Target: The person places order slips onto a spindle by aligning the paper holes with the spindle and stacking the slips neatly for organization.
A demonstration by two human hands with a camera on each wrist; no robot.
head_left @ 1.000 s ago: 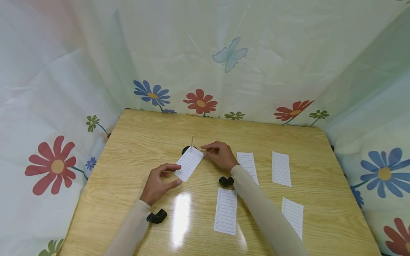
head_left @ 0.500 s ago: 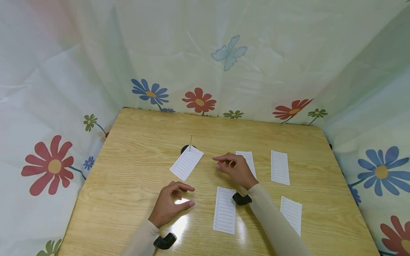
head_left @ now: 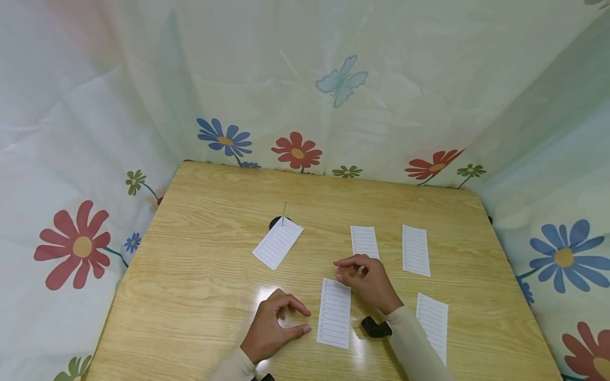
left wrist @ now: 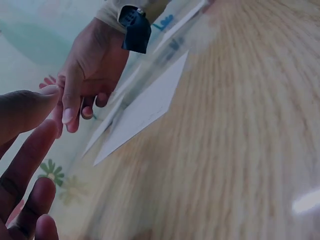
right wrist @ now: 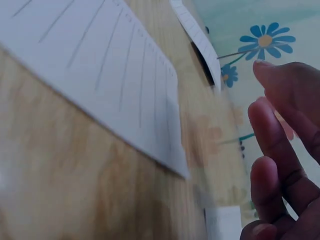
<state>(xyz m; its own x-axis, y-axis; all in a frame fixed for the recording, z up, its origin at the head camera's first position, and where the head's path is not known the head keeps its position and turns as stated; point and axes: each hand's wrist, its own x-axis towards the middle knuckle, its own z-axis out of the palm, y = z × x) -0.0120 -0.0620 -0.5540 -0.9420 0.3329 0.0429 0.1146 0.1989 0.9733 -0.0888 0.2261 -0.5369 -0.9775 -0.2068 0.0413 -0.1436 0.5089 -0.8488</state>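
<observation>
A lined paper slip (head_left: 333,317) with a column of small checkboxes lies flat at the front middle of the table. Just left of it hovers my left hand (head_left: 274,325), thumb and index finger spread apart with nothing between them. My right hand (head_left: 369,280) is over the slip's top right corner, fingers loosely bent and holding nothing; the right wrist view shows the fingers (right wrist: 270,130) above the slip. Farther back, another lined slip (head_left: 278,244) sits tilted on a thin upright spike (head_left: 284,211) that rises from a black round base (head_left: 275,221).
More lined slips lie to the right: one slip (head_left: 365,241) behind my right hand, one slip (head_left: 416,250) farther right, and one slip (head_left: 432,323) beside the right sleeve. The wooden table (head_left: 205,238) meets a flowered curtain (head_left: 257,79) at its back edge.
Both hands have let go of the slip on the spike and moved toward the front right, to the slip at the front middle. The spiked slip stays in place.
</observation>
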